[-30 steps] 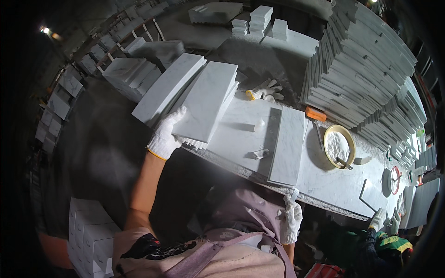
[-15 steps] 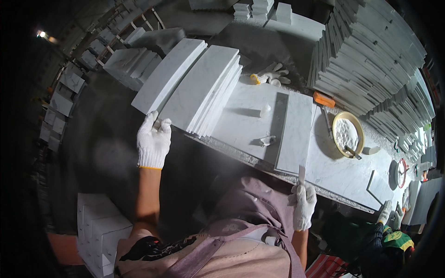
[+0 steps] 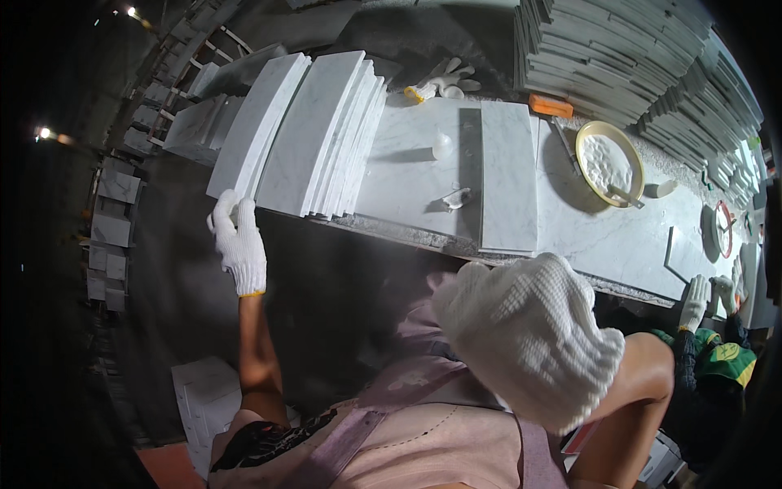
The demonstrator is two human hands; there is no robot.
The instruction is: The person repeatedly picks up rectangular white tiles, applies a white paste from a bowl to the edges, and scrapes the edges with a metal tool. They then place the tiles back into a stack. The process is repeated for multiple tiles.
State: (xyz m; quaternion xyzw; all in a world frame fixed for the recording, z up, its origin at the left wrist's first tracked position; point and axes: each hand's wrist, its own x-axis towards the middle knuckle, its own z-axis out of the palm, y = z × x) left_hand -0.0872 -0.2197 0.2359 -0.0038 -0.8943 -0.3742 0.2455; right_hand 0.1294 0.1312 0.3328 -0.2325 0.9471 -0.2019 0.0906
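Right hand (image 3: 529, 338), earlier beside the counter (image 3: 399, 175) edge, is now looming near the camera; cannot tell its grip. Left hand (image 3: 239, 248) is resting at the near end of the leftmost marble slab (image 3: 261, 122), fingers parted, hold unclear; stacked marble slabs (image 3: 316, 130) are lying alongside.

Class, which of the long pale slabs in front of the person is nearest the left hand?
The long slab immediately left of the fanned stack. Its near end appears at the left hand; the stack and the separate slab beyond it are farther right.
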